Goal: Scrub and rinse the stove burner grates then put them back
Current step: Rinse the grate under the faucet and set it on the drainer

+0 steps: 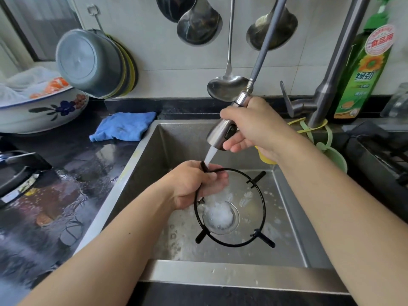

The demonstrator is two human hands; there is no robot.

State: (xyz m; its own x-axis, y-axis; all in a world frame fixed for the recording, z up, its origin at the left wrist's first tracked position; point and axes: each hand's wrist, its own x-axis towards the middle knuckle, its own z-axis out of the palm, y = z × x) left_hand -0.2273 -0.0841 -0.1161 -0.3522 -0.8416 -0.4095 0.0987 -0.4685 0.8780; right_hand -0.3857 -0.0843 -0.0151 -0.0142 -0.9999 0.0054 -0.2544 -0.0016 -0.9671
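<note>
A black round wire burner grate (263, 208) with short prongs hangs over the steel sink (136, 164). My left hand (194, 186) grips its upper left rim, fingers curled around the wire. My right hand (254, 127) holds the pull-out faucet spray head (220, 134) above it. A stream of water (209, 154) falls from the head onto the grate's top prong and my left fingers. Foam lies over the drain (220, 215) below the ring.
A blue cloth (123, 127) lies on the wet dark counter left of the sink. A flowered bowl (44, 111) and hanging pots stand at the back left. Green dish soap bottle (362, 69) and faucet base (320, 102) are right; stove edge (379, 157) far right.
</note>
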